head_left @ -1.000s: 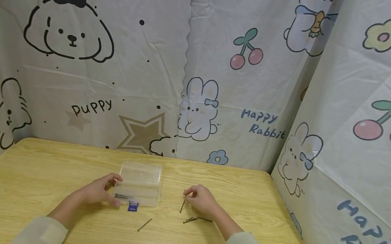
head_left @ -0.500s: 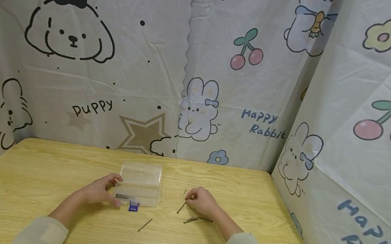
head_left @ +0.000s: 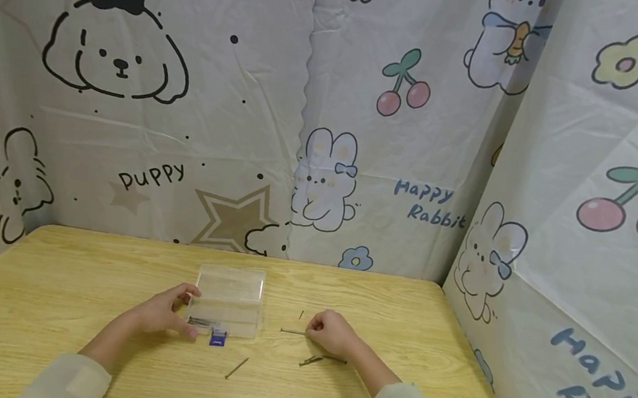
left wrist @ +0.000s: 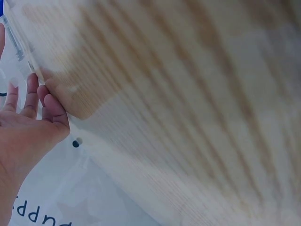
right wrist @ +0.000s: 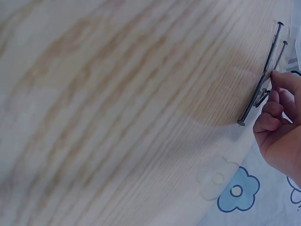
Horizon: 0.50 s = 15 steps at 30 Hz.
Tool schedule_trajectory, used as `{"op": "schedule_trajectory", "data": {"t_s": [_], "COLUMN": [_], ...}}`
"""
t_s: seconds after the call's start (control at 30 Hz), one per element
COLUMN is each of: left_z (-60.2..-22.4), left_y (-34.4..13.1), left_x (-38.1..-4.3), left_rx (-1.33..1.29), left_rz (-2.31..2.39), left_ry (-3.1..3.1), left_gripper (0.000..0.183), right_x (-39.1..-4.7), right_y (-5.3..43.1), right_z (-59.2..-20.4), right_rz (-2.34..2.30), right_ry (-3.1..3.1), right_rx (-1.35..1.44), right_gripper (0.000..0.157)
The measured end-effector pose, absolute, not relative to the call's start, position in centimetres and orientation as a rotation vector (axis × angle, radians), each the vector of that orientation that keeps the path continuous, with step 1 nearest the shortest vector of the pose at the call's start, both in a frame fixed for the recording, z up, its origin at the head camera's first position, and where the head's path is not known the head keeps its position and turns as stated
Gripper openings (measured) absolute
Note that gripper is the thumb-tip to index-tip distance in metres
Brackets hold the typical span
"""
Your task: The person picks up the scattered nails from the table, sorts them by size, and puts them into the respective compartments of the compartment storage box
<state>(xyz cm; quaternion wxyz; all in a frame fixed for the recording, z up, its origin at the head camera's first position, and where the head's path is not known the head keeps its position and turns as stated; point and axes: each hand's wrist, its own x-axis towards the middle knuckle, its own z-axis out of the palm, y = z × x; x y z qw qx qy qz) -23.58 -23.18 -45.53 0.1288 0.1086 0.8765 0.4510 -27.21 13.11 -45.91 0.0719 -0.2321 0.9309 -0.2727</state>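
Note:
A clear plastic box (head_left: 228, 309) with its lid laid back sits on the table; several nails (head_left: 202, 322) lie in its front left. My left hand (head_left: 162, 312) holds the box's left side, fingertips at the edge and thumb near the front corner. In the left wrist view, the left fingers (left wrist: 32, 96) touch the box's edge. My right hand (head_left: 333, 332) pinches a nail (head_left: 292, 332) that sticks out level to the left, its head end toward the box. Below that hand several nails (head_left: 310, 360) lie in a loose group, seen closer as long dark nails (right wrist: 263, 75) in the right wrist view.
A blue latch (head_left: 218, 337) is at the box's front. One single nail (head_left: 237, 368) lies in front of the box, and a small nail (head_left: 301, 314) lies behind the right hand. Printed cloth (head_left: 245, 120) hangs behind the wooden table (head_left: 83, 278) and along its right side.
My right hand has drawn slightly right and toward me, and its nail has swung from pointing down toward me to level, pointing left. The left hand and box have stayed put.

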Motion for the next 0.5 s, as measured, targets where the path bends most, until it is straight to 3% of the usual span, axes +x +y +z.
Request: {"op": "schedule_trajectory", "data": {"t_s": [0.5], "left_z": [-45.53], "left_y": [-23.17], "left_x": [-23.51], "left_rx": [0.313], "left_rz": [1.316], "left_ry": [2.55], "left_gripper": [0.077], "right_x": [-26.72], "right_y": [13.12], "right_z": [-45.3], "right_rz": [-1.013], "right_ry": [2.73], "right_rx": [-0.624], "right_gripper": [0.014]}}
